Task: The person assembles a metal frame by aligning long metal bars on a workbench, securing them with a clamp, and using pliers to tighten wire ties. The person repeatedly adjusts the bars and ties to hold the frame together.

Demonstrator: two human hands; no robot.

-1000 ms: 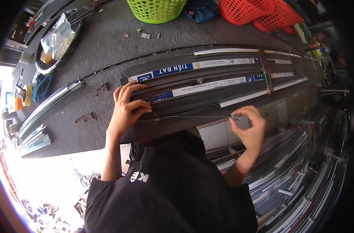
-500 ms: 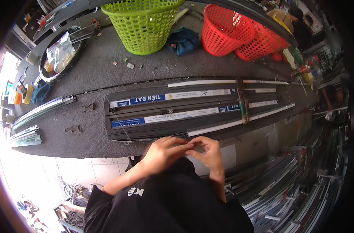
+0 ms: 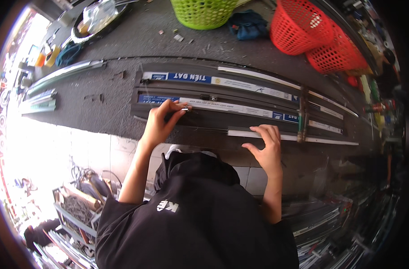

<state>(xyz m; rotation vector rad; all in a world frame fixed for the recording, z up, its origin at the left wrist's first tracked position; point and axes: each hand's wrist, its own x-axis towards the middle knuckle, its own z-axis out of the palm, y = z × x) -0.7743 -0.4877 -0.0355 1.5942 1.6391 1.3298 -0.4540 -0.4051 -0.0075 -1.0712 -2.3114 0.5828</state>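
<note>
My left hand (image 3: 158, 122) reaches over the near side of a bundle of dark frame profiles, thumb and fingertips pinched around a small shiny metal piece (image 3: 185, 109), too small to name. Beneath those fingers runs a white-and-blue labelled strip (image 3: 231, 107) along one profile. My right hand (image 3: 268, 145) is open, thumb well apart from the curved fingers, with nothing between them. It hovers at the bundle's near edge, its fingertips close to a white strip (image 3: 253, 134); whether they touch it is hard to tell. A dark band with green tape (image 3: 300, 125) crosses the profiles to the right.
On the dark-topped workbench (image 3: 119, 105) stand a green basket (image 3: 204, 13) and red baskets (image 3: 298, 27), with a blue cloth (image 3: 248, 24) between them. Shorter profiles (image 3: 41, 102) lie at left, near tape rolls (image 3: 52, 56). A cart with coiled cords (image 3: 79, 208) stands lower left.
My hands were together in front of my chest. Now they are apart, the left reaching forward over the profiles, the right opened off to the right. The whole view has shifted.
</note>
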